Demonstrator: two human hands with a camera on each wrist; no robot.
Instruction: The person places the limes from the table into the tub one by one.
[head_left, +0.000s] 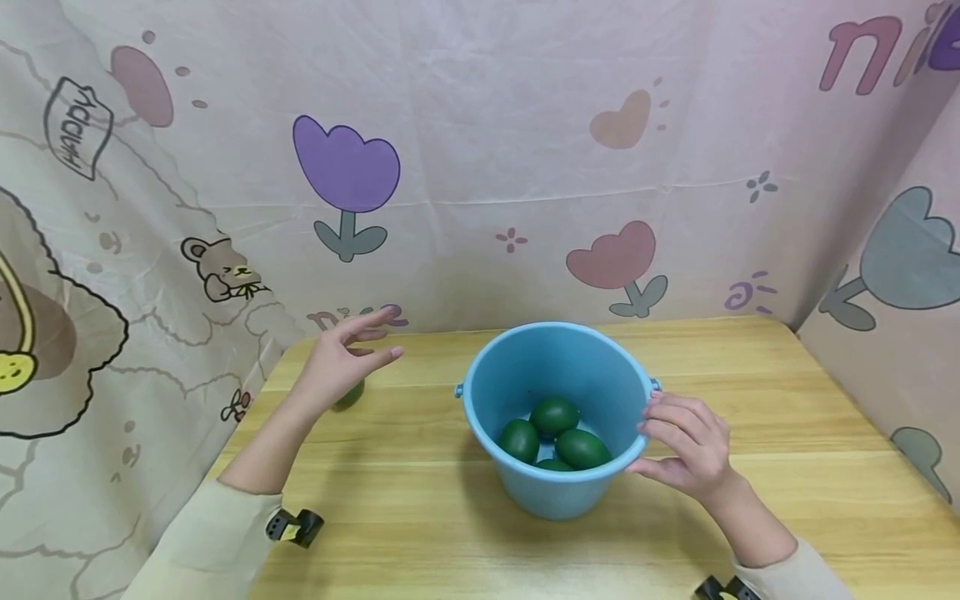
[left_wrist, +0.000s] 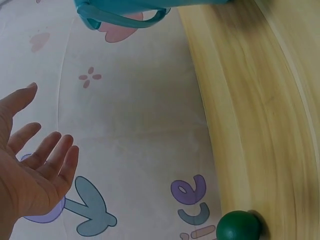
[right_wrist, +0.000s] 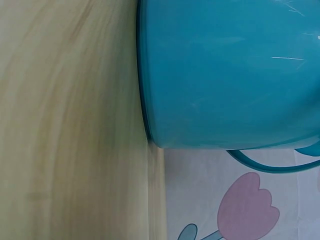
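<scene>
A light blue bucket point(head_left: 555, 492) stands on the wooden table, holding several smooth, dark green egg-shaped pieces point(head_left: 555, 415). My right hand point(head_left: 690, 442) grips the bucket's right rim near the handle joint, thumb at the front and fingers along the edge. The right wrist view shows the bucket's side point(right_wrist: 230, 75) up close, but not that hand. To the left, my left hand point(head_left: 341, 362) is raised with nothing in it, its fingers apart and loosely extended. Below it another green piece point(left_wrist: 239, 226) lies on the table, mostly hidden by the hand in the head view.
A wooden table point(head_left: 390, 533) runs up to a printed cloth backdrop point(head_left: 465, 167) behind and at both sides. The bucket's handle point(right_wrist: 270, 168) hangs down on its far side. Small black cameras point(head_left: 295, 527) are worn on the wrists.
</scene>
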